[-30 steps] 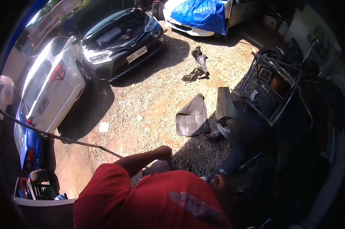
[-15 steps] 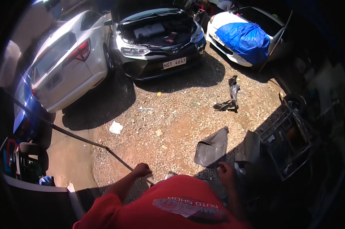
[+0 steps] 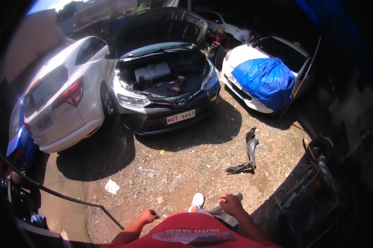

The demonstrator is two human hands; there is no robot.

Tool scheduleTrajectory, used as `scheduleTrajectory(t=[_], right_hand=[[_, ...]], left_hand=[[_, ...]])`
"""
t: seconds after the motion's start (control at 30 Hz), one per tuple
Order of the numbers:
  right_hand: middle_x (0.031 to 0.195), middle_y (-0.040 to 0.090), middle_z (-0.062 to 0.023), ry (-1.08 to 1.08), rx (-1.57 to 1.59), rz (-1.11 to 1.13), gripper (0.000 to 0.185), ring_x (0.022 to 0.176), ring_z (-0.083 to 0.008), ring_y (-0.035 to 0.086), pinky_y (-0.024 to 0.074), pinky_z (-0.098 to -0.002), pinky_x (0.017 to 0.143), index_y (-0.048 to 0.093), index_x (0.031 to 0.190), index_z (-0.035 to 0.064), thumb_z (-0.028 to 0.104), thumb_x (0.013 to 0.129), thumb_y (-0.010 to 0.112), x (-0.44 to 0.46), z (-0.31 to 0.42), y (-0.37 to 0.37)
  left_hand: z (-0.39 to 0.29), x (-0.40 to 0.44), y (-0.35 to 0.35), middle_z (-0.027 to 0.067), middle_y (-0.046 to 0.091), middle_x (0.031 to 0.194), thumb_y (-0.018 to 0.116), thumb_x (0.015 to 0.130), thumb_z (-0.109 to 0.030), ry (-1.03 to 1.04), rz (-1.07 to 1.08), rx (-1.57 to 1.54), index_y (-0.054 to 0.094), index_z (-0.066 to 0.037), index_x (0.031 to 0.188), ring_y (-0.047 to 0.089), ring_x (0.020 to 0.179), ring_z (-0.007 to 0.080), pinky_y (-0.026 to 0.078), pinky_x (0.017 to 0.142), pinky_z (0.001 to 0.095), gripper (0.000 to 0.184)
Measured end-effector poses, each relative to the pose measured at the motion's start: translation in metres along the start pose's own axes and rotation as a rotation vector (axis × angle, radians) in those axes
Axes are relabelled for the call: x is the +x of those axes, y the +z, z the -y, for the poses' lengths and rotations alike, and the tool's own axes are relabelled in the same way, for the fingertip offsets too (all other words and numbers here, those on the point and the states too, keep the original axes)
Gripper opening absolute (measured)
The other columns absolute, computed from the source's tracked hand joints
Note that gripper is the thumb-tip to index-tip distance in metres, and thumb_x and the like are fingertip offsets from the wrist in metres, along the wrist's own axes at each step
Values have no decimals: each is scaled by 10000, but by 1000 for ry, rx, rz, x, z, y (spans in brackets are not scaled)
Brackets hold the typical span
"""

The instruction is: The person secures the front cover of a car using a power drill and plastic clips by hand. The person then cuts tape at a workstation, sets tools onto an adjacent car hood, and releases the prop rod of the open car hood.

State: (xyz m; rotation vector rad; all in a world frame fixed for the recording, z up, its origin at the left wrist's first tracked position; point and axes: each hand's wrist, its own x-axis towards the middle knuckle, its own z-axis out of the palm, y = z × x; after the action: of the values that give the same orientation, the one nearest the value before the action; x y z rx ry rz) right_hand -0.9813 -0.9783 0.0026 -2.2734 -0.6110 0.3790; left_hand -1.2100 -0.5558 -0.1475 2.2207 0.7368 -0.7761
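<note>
My left hand (image 3: 148,215) hangs low in front of my red shirt (image 3: 190,231), its fingers curled in, with nothing showing in it. To the right, my right hand (image 3: 230,203) is also closed, held over the gravel near a dark grey mat (image 3: 225,215), which my arm and shirt partly cover. Neither hand touches anything that I can see. A white shoe (image 3: 198,200) shows between the hands. Ahead stands a dark car (image 3: 170,101) with its hood (image 3: 157,31) raised; a red and black tool (image 3: 177,84) lies at the front of the engine bay.
A white car (image 3: 66,99) stands close on the left. At the right is another white car with a blue tarp (image 3: 263,80) over its hood. A bent black plastic part (image 3: 251,151) lies on the gravel (image 3: 182,165). A metal frame (image 3: 306,190) sits in shade at right.
My view has tilted up, so the cars sit lower and the raised hood shows. I have stepped forward; the mat is now nearly under me. My right hand has swung inward and stays closed.
</note>
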Motion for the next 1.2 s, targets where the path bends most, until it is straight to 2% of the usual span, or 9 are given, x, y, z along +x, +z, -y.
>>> scheduleTrajectory(t=[0.17,0.33,0.47,0.63,0.8,0.83,0.93,1.03,1.2], right_hand=[[985,699,-134,-191,-49,140,276,846,-283,713,572,-407,762,716,1153,76,190,901,725,144,20,-70],[1012,691,-132,-247,-109,123,271,842,-314,709,572,-426,791,712,1177,114,210,922,709,261,20,-148],[1020,698,-131,-47,-103,70,272,874,-321,710,572,-424,803,715,1168,111,213,916,719,346,-15,-189],[977,721,-178,107,-277,-49,256,891,-341,720,571,-416,801,754,1095,68,203,878,759,415,-136,-194],[1052,755,-143,425,-281,245,360,984,-352,722,572,-448,870,727,1180,90,270,869,753,451,-210,-226],[1044,762,-160,610,12,194,383,982,-364,729,577,-461,876,724,1190,93,303,870,739,441,-269,-215],[988,755,-200,618,-177,84,295,919,-361,747,578,-428,807,742,1144,102,225,877,709,471,-262,-257],[1027,760,-206,714,-248,38,332,991,-381,733,579,-471,888,771,1065,66,325,866,711,488,-343,-267],[992,755,-230,635,-442,314,392,1003,-423,721,561,-505,909,790,1017,75,419,853,696,563,-462,-293]], left_hand=[[32,103,-61,147,768,1168,825,797,-504,-252,28,350,810,-96,1089,739,1063,308,571,955,397,502],[-35,166,-131,161,785,1090,825,829,-414,-441,-274,-264,811,-68,1071,748,1042,316,586,903,405,422],[-133,238,-168,162,788,1045,828,820,-404,-447,-124,-252,818,-93,1068,757,982,305,584,893,409,398],[-239,401,-218,156,782,1099,825,805,-392,-153,-116,-105,820,-119,1068,740,1051,325,574,948,410,379],[-400,528,-366,180,765,1135,809,826,-327,18,-216,12,760,-93,1153,730,1084,342,571,968,417,405],[-435,541,-401,200,754,1152,805,828,-305,28,-262,-29,755,-79,1141,721,1102,358,566,983,433,390],[-509,621,-483,231,727,1207,815,813,-302,29,-396,-79,706,-76,1231,681,1174,394,542,1023,452,488],[-585,672,-540,234,723,1227,829,813,-265,62,-608,-55,707,-26,1206,686,1180,376,543,1013,455,476],[-648,752,-572,279,675,1284,712,816,-230,-171,-640,71,572,-41,1398,592,1294,443,433,1147,477,628]])
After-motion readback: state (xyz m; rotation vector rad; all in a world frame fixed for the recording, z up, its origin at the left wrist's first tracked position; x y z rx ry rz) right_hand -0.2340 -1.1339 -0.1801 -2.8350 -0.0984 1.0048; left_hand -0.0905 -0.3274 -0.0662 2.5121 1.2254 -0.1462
